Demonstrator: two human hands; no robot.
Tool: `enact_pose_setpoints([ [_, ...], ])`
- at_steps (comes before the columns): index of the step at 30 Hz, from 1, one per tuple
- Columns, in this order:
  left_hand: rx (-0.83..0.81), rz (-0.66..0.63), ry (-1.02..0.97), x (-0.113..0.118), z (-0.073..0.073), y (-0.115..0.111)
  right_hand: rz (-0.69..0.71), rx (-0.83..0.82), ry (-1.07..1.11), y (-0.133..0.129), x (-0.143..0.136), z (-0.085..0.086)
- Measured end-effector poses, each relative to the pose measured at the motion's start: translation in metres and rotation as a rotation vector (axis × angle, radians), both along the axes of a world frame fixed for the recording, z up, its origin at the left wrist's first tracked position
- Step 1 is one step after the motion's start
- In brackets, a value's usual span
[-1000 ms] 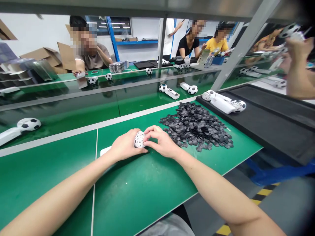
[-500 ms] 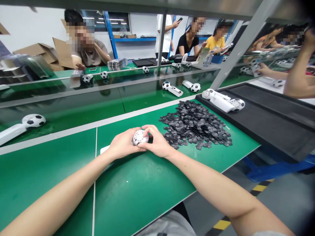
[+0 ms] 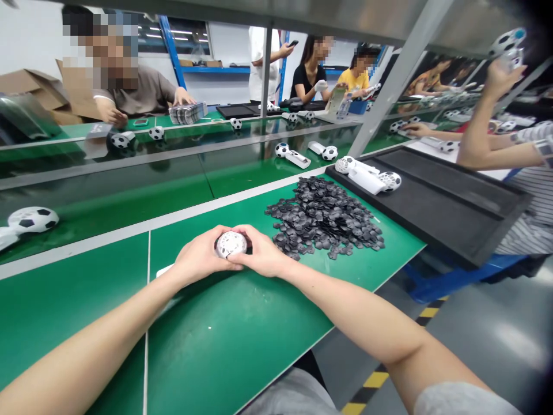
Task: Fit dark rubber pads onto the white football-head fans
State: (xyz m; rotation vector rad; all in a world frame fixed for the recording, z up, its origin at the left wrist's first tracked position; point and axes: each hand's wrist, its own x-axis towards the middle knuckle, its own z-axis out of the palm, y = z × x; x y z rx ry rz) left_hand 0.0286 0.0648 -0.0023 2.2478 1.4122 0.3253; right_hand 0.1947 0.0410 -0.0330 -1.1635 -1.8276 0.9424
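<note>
Between both hands is a white handheld fan with a round, football-patterned head [image 3: 232, 245] full of openings. My left hand [image 3: 201, 253] wraps the left side of the head, and a bit of the white handle shows beyond that wrist. From the right, my right hand [image 3: 261, 251] curls its fingers and thumb against the head's rim. Whether a small piece sits under those fingers is hidden. Just right of my right hand, a heap of small black plastic pieces [image 3: 328, 216] lies on the green tabletop [image 3: 224, 340].
Two white fans [image 3: 367, 176] rest on the edge of a black tray [image 3: 449, 196] at right. Beyond the table runs a green conveyor [image 3: 181, 190] carrying more football fans [image 3: 294, 154]. A slanted metal post [image 3: 397, 80] rises behind the tray. Several people work across the line.
My view has turned slightly right. The fan head now faces up more fully between my hands, and my right fingers have shifted from its face to its edge. A co-worker at right lifts a fan.
</note>
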Motion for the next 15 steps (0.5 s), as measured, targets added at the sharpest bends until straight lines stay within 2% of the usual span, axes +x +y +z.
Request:
enact_pose_setpoints([
  [3,0.011,-0.006,0.024,0.0,0.0,-0.002,0.05,0.044,-0.022,0.007,0.008,0.001],
  [5,0.028,0.001,0.057,0.0,0.0,-0.004,0.005,0.086,-0.123,0.016,0.023,0.002],
  [9,0.084,0.018,0.108,-0.001,-0.001,-0.006,-0.45,0.059,-0.584,0.03,0.057,0.007],
  [10,0.085,0.014,0.111,-0.001,-0.002,-0.006,-0.513,0.035,-0.683,0.032,0.062,0.007],
  [12,0.086,0.005,0.111,-0.002,-0.003,-0.005,-0.525,0.021,-0.798,0.032,0.066,0.008],
  [15,0.122,-0.011,0.11,-0.002,-0.005,-0.005,-0.467,0.064,-0.827,0.029,0.06,0.007],
])
